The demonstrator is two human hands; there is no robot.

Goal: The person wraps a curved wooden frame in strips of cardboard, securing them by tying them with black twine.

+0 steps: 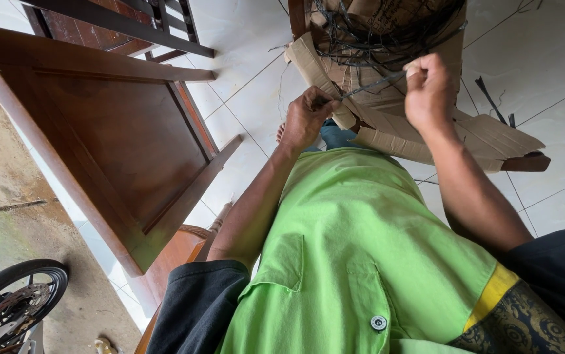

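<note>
Pinching a thin dark strand (369,85) between them, both hands work just in front of the person's chest, close against a piece of furniture wrapped in torn brown cardboard (427,134). The left hand (305,121) is closed with its fingers curled around the lower end of the strand, its knuckles resting against a folded flap of the cardboard. The right hand (428,92) is raised a little higher and is clenched on the upper end, thumb and forefinger pressed together, so the strand runs taut and slanting from one hand up to the other. Just beyond the hands, a tangle of more dark strands (374,33) loops over the top of the cardboard, and a dark wooden part (525,162) of the furniture pokes out from under the wrapping on the right. The person wears a bright green shirt (354,249) with a small button near the hem, with dark sleeves at either side. Bare toes (281,133) show on the white tiled floor (243,85) just past the left wrist. To the left, well apart from the hands, a large brown wooden panel (112,131) stands tilted on the floor, and a motorbike wheel (14,295) with a brake disc sits in the lower left corner on rough concrete ground.
</note>
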